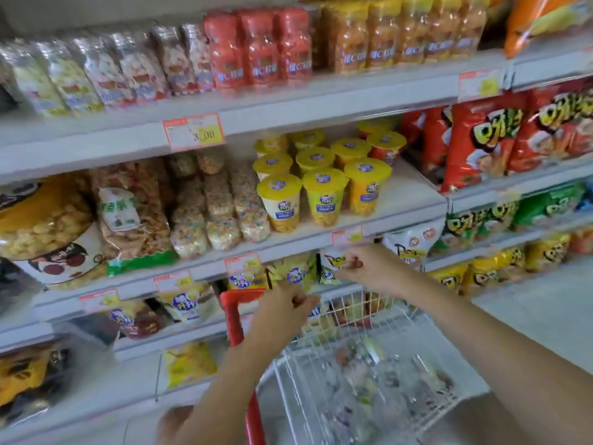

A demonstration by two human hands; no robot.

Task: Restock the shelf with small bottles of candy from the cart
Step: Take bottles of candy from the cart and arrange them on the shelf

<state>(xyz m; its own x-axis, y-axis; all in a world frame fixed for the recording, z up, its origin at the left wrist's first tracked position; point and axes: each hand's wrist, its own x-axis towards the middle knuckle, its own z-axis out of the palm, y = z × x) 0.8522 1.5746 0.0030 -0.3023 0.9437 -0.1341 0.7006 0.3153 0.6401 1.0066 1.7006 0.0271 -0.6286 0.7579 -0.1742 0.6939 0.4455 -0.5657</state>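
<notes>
— White wire cart (298,374), red handle (233,319): what lies in it?

— Small candy bottles (369,380), blurred, heaped in the basket below my arms. More bottled candy in red packs (256,49) stands on the top shelf (288,104).

— And your hands?

— My left hand (285,305) hovers above the cart's handle end, fingers curled inward. My right hand (365,264) is higher, in front of the yellow bags (295,271) beneath the yellow-lidded cups (324,194), fingertips bunched together. Whether either hand pinches anything, I cannot tell: blur hides it.
</notes>
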